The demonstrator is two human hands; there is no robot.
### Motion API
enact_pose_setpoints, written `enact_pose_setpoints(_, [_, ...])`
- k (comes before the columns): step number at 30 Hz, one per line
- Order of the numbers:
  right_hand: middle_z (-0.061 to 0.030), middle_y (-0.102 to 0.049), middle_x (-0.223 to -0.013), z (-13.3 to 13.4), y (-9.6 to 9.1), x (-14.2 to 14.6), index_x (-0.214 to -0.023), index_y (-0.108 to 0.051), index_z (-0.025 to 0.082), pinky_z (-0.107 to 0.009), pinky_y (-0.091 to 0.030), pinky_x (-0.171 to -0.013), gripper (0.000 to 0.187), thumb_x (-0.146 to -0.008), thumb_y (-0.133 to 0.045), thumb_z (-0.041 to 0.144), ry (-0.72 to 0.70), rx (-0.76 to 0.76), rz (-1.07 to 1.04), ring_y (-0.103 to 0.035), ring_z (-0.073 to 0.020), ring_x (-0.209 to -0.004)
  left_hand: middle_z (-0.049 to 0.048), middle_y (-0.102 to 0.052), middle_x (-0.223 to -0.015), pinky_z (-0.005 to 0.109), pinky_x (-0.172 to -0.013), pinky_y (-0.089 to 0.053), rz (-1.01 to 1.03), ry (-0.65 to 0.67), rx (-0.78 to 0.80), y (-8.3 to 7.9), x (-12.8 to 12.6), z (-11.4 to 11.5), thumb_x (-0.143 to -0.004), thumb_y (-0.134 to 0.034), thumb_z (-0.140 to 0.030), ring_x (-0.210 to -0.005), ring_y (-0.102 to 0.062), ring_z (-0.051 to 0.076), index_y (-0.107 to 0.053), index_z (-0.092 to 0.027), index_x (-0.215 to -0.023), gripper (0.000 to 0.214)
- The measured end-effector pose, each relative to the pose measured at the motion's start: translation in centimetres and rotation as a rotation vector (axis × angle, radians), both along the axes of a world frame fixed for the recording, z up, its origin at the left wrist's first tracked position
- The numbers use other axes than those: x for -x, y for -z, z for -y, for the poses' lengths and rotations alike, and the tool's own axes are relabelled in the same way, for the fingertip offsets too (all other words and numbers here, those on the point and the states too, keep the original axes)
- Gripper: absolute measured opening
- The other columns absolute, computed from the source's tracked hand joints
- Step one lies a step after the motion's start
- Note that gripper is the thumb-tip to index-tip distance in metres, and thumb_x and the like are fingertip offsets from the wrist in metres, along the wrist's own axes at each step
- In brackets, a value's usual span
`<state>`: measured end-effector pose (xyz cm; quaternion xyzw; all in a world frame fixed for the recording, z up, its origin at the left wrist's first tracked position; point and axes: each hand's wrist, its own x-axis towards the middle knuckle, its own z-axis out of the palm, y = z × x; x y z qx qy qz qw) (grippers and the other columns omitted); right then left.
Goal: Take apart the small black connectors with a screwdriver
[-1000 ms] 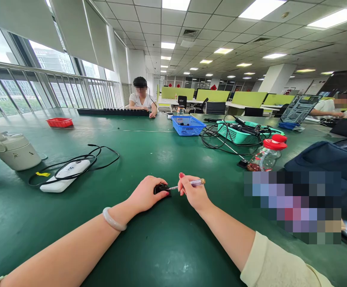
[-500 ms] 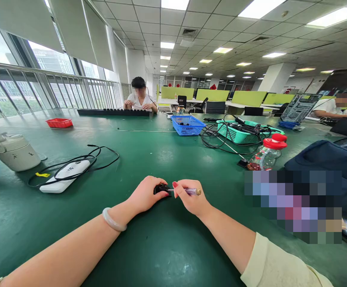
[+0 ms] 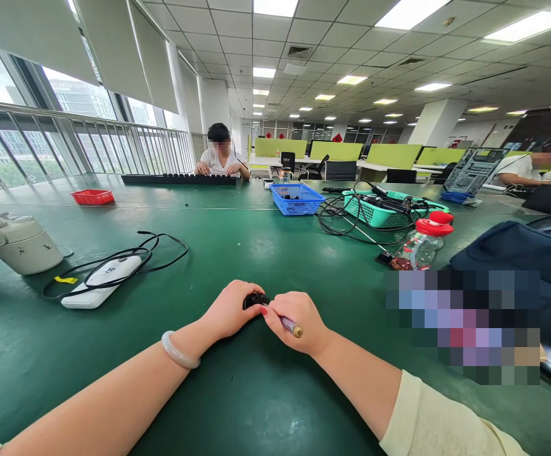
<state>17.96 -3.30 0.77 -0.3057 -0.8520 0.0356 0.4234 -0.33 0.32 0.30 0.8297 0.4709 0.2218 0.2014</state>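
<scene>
Black part (image 3: 255,298) stays clamped under your left hand (image 3: 230,310). Your right hand (image 3: 299,320), pinching the screwdriver (image 3: 291,326), swung its handle toward you; tip apparently still engaged.

The right hand (image 3: 297,320) has moved left, closer to the small black part (image 3: 254,299), and its fingers are now curled more over it. The small screwdriver (image 3: 291,327) in this hand has swung: its brass end pointed to the right before, and now it points down toward the camera. At the far end, the seated person (image 3: 219,158) has put both hands on the black keyboard (image 3: 179,180).
</scene>
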Motion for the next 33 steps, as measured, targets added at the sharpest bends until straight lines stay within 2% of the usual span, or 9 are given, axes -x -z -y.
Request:
enact_pose_setpoints(4, [0.0025, -0.041, -0.048, 0.07, -0.11, 0.07, -0.053, -0.048, 0.021, -0.027, -0.026, -0.051, 0.040, -0.092, -0.044, 0.026, -0.003, -0.048, 0.016, -0.030, -0.0105, -0.046, 0.0041, -0.070, -0.108, 0.044, -0.099, -0.047, 0.008, 0.001, 0.009, 0.04, 0.00, 0.02, -0.081, -0.059, -0.030, -0.107, -0.058, 0.025, -0.067, -0.024, -0.103, 0.024])
enact_pose_setpoints(8, [0.0025, -0.041, -0.047, -0.01, 0.07, 0.05, -0.050, -0.045, 0.020, -0.026, -0.026, -0.050, 0.044, -0.093, -0.042, 0.028, 0.024, -0.021, 0.011, -0.030, -0.0095, -0.046, 0.0043, -0.069, -0.108, 0.043, -0.098, -0.047, 0.013, -0.003, 0.021, 0.12, 0.00, 0.06, -0.082, -0.059, -0.032, -0.107, -0.057, 0.025, -0.067, -0.024, -0.103, 0.024])
enact_pose_setpoints(15, [0.0020, -0.048, -0.048, -0.51, 0.36, -0.26, -0.049, -0.050, 0.018, -0.023, -0.035, -0.053, 0.049, -0.095, -0.043, 0.035, 0.079, 0.287, -0.308, -0.044, -0.0085, -0.048, 0.0031, -0.069, -0.105, 0.042, -0.098, -0.045, 0.002, 0.011, 0.009, 0.53, 0.15, -0.21, -0.084, -0.061, -0.041, -0.105, -0.057, 0.024, -0.066, -0.025, -0.102, 0.024])
enact_pose_setpoints(19, [0.0023, -0.044, -0.046, -0.53, -0.03, -0.30, -0.047, -0.050, 0.018, -0.023, -0.034, -0.052, 0.051, -0.093, -0.045, 0.040, 0.090, 0.383, -0.414, -0.041, -0.0088, -0.047, 0.0032, -0.069, -0.104, 0.041, -0.097, -0.045, 0.001, 0.019, 0.004, 0.52, 0.21, -0.17, -0.085, -0.062, -0.041, -0.103, -0.057, 0.024, -0.067, -0.026, -0.103, 0.024])
enact_pose_setpoints(33, [0.0022, -0.044, -0.045, -0.37, -0.16, -0.26, -0.048, -0.052, 0.018, -0.024, -0.034, -0.052, 0.049, -0.092, -0.045, 0.039, 0.081, 0.375, -0.368, -0.042, -0.0093, -0.047, 0.0036, -0.069, -0.105, 0.040, -0.095, -0.047, -0.005, -0.005, -0.002, 0.49, 0.08, -0.10, -0.084, -0.062, -0.040, -0.106, -0.058, 0.024, -0.066, -0.026, -0.103, 0.025])
